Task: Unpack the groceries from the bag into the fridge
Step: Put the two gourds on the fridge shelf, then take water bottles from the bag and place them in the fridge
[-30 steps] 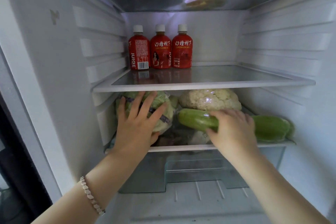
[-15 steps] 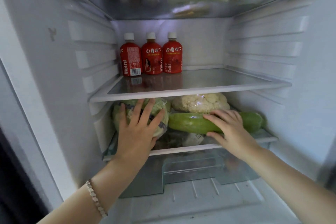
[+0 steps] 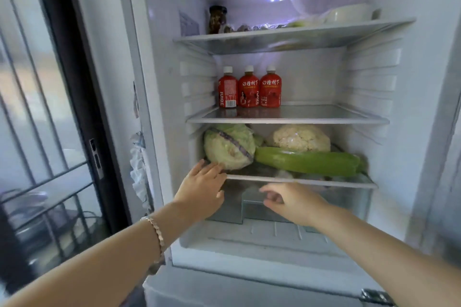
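Note:
The open fridge shows a wrapped cabbage point(image 3: 228, 148) at the left of the lower glass shelf point(image 3: 299, 179). A cauliflower point(image 3: 300, 137) sits behind a long green squash point(image 3: 306, 161) to its right. Three red juice bottles point(image 3: 249, 90) stand at the back left of the middle shelf point(image 3: 324, 117). My left hand point(image 3: 202, 188) is open, its fingertips just at the base of the cabbage by the shelf edge. My right hand point(image 3: 290, 202) is open and blurred, in front of the drawer below the shelf, holding nothing. The grocery bag is out of sight.
The top shelf point(image 3: 294, 32) carries a dark jar point(image 3: 217, 18), wrapped food and a white bowl point(image 3: 349, 12). A clear crisper drawer point(image 3: 249, 207) sits under the lower shelf. A dark-framed glass door with bars point(image 3: 50, 132) stands at the left.
Both hands have drawn back from the vegetables: the left off the cabbage's face to its base, the right off the squash to below the shelf. The view has pulled back and up.

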Demonstrator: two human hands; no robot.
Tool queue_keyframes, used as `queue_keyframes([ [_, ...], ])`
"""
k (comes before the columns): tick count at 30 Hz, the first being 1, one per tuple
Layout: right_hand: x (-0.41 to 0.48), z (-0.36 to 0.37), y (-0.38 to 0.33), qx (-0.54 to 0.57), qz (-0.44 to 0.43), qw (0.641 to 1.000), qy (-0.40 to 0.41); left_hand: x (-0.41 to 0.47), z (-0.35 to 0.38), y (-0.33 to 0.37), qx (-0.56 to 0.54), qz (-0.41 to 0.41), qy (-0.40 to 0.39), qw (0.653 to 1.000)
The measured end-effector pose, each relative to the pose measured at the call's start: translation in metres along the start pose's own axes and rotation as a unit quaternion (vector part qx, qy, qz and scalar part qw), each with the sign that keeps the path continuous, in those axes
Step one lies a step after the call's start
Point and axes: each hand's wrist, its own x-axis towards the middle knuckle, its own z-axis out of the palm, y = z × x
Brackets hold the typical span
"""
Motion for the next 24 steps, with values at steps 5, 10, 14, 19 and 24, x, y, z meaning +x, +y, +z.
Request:
queue_keyframes([
  [5,-0.04,0.028,-0.039,-0.051,-0.088,0.979,-0.174,-0.102,-0.041,0.035,-0.076,-0.237,-0.237,0.939],
  [10,-0.099,0.066,-0.104,-0.074,-0.199,0.934,-0.289,-0.223,-0.087,0.073,-0.086,-0.395,-0.344,0.848],
  [14,-0.151,0.092,-0.177,-0.082,-0.291,0.893,-0.334,-0.334,-0.146,0.088,-0.101,-0.508,-0.386,0.763],
  [19,-0.248,0.121,-0.286,-0.08,-0.423,0.83,-0.354,-0.472,-0.24,0.132,-0.077,-0.639,-0.367,0.672],
  [24,-0.397,0.137,-0.401,-0.141,-0.596,0.719,-0.329,-0.609,-0.351,0.219,-0.075,-0.778,-0.291,0.551],
])
